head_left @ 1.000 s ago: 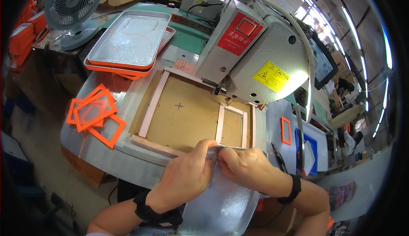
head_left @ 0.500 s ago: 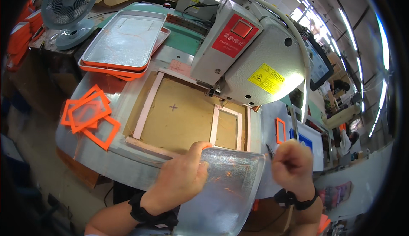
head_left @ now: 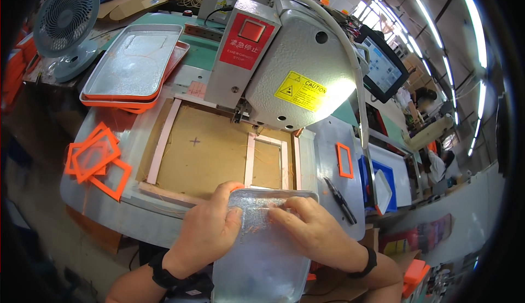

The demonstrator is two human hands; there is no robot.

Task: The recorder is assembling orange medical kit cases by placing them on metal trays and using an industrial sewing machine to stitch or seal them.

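My left hand (head_left: 205, 229) is closed on the upper left corner of a silvery, clear-faced panel (head_left: 262, 270) with rounded corners. A bit of orange shows beneath its fingertips. Over the panel's upper part, my right hand (head_left: 320, 232) has its fingers bent and pressed together at the surface. Fine orange threads lie near those fingertips; whether a thread is pinched there is hidden. Beyond the panel, a wooden-edged frame (head_left: 163, 141) with a brown base lies under the head of a sewing machine (head_left: 306, 57).
Similar orange-backed panels (head_left: 134, 57) are stacked at the far left, below a fan (head_left: 65, 18). Several small orange frames (head_left: 117, 180) lie at the left. On the right are a black cutter-like tool (head_left: 340, 200), one orange frame (head_left: 344, 159) and a blue tray (head_left: 391, 173).
My right hand has moved left from beside the panel onto its upper part. The left hand keeps its corner grip. The whole view has turned somewhat to the right.
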